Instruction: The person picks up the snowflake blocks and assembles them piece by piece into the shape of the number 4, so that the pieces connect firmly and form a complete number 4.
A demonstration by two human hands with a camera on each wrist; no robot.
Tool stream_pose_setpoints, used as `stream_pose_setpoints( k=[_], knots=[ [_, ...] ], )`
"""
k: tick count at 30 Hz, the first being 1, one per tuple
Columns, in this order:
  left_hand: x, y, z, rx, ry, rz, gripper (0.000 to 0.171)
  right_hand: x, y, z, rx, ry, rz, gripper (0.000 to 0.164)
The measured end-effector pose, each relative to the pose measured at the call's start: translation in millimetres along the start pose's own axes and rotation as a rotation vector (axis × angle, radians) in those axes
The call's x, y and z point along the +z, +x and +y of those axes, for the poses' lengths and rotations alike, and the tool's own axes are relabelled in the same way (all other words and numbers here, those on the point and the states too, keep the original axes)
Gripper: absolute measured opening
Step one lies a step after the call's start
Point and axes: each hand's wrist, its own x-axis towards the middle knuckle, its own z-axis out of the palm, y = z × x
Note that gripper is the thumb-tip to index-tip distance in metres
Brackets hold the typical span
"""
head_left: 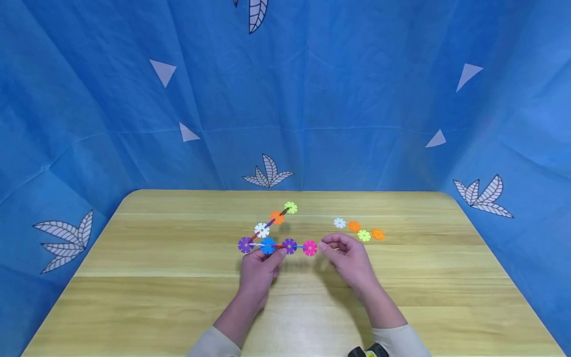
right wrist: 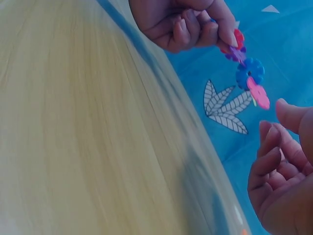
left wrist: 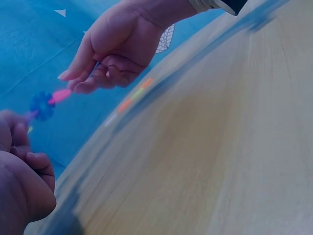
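Observation:
A V-shaped chain of slotted plastic flower discs is held up over the table. Its near arm runs from a purple disc through a blue disc and another purple one to a pink disc at the right end. The far arm passes a white disc and an orange disc, ending at a light green disc. Edge-on discs link them. My left hand pinches the near arm around the blue disc. Just right of the pink disc is my right hand, thumb and fingers apart, nothing between them.
Loose discs lie on the wooden table beyond my right hand: a white one, an orange one, a light green one and another orange one. A blue curtain surrounds the table's back and sides.

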Motion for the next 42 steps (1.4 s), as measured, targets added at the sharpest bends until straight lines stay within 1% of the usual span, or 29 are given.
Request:
stream_pose_setpoints(
  k=[6, 10, 14, 19, 22, 25, 33, 39, 42],
  knots=[
    [-0.9, 1.4, -0.5, -0.006, -0.001, 0.015, 0.016, -14, 4, 10, -0.007, -0.069, 0.085, 0.032],
    [-0.2, 2.1, -0.6, 0.0, -0.011, 0.028, 0.017, -26, 7, 17, -0.003, -0.153, 0.125, 0.038],
    [0.0, 1.7, 0.3, 0.001, -0.022, 0.042, 0.018, -39, 11, 23, 0.018, -0.264, 0.168, 0.044],
    [-0.3, 1.8, 1.0, 0.001, -0.042, 0.051, 0.017, -53, 15, 31, 0.019, -0.395, 0.215, 0.045],
    [-0.3, 2.4, 1.3, 0.001, -0.053, 0.053, 0.016, -58, 17, 34, 0.018, -0.439, 0.241, 0.046],
    [0.0, 2.8, 1.4, -0.001, -0.055, 0.054, 0.016, -62, 20, 36, 0.023, -0.459, 0.26, 0.048],
    [0.4, 3.1, 2.7, 0.007, -0.075, 0.054, 0.005, -70, 25, 41, 0.028, -0.501, 0.263, 0.052],
    [1.4, 1.4, 4.8, 0.005, -0.083, 0.051, 0.006, -73, 29, 42, 0.044, -0.534, 0.235, 0.056],
    [1.7, 0.7, 5.5, 0.005, -0.076, 0.051, 0.008, -73, 29, 41, 0.045, -0.553, 0.225, 0.055]
  ],
)
